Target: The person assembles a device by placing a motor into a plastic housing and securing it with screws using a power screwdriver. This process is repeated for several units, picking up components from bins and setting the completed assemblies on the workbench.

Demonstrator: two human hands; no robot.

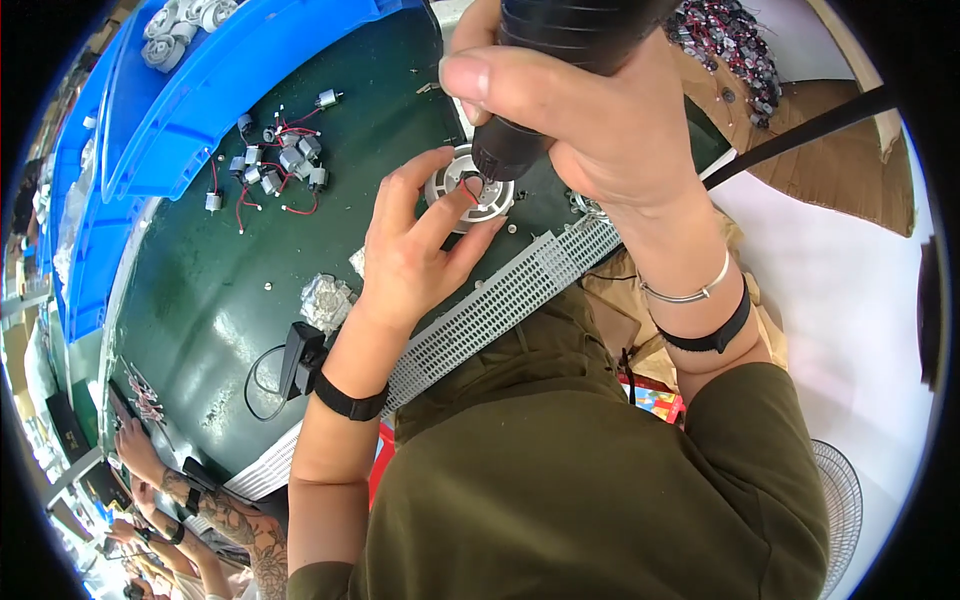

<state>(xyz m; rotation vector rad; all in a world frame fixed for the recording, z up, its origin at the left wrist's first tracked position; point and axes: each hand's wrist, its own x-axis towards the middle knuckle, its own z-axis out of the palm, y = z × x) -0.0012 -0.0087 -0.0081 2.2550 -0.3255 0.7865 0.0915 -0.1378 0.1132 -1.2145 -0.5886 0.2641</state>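
Observation:
My right hand [610, 120] is closed around a black electric screwdriver [512, 148], its nose pointing down at a round, light-grey plastic housing [492, 207]. Whether the tip touches the housing is hidden. My left hand [408, 250] has its thumb and fingers around the housing's rim, with the index finger reaching in over it. A short red wire shows inside the housing near that fingertip. The housing is at the far side of the green work surface [330, 230].
Several small motors with red wires [285, 160] lie to the left of my hands. Blue bins [190, 110] curve along the far left. A crumpled foil lump [326, 302] sits by my left forearm. A white perforated strip [500, 300] edges the table. Many small parts [735, 60] are heaped on cardboard at right. A co-worker's hand [138, 450] is at lower left.

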